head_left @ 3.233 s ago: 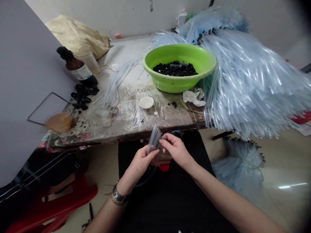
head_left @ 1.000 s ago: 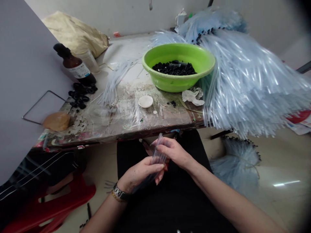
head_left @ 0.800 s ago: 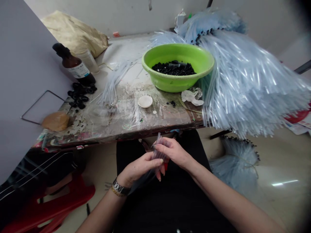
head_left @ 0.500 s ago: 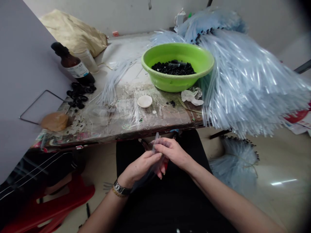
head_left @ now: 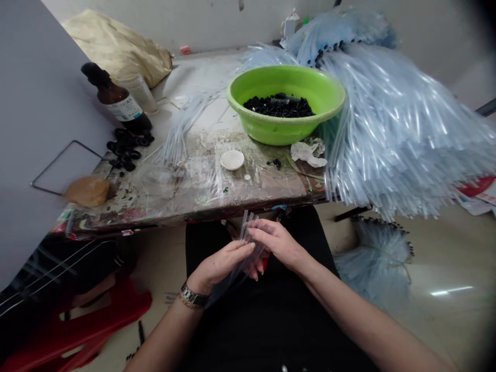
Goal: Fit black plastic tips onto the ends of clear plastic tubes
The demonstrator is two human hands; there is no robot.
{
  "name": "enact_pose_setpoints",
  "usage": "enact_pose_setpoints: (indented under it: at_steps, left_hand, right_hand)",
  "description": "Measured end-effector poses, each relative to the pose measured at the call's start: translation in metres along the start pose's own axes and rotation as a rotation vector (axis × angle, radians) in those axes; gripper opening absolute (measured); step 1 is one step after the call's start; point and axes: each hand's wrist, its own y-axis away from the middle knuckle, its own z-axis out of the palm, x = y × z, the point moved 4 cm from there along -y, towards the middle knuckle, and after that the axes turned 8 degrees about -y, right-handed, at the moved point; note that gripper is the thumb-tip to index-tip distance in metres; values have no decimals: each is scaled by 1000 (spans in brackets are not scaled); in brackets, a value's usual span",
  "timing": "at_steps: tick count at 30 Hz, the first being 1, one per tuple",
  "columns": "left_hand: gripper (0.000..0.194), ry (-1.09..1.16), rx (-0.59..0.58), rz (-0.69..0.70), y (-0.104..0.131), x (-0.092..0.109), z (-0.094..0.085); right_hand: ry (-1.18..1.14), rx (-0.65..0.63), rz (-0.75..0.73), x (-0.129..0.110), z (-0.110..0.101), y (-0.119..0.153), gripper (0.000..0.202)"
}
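Note:
Several clear plastic tubes (head_left: 245, 225) are held between my two hands over my lap, just below the table's front edge. My left hand (head_left: 228, 257), with a watch on the wrist, is closed around them, its thumb lying across the tubes. My right hand (head_left: 277, 243) pinches the tubes near their upper ends with thumb and fingers. The tube tops stick up and spread slightly; their lower lengths trail down to the left and are hard to see against the black clothing.
On the worn table (head_left: 186, 204) stand a green basin (head_left: 279, 132) of small black parts, a small white dish (head_left: 232, 160) and a brown bottle (head_left: 122, 106). A large pile of clear tubes (head_left: 391, 134) overhangs the right side. A person sits at left by a red stool (head_left: 96, 325).
The tubes between my hands have fanned apart, with more separate ends showing at the top. Both hands stay in nearly the same place; the view has shifted slightly.

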Motion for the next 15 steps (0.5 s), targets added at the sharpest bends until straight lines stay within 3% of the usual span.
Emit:
enact_pose_setpoints:
  at_steps: [10, 15]
  left_hand:
    - [36, -79, 29, -20, 5, 2, -5]
    - [37, -30, 18, -17, 4, -3, -1]
  right_hand:
    - [38, 38, -68, 2, -4, -1, 37]
    - [4, 57, -7, 3, -4, -1, 43]
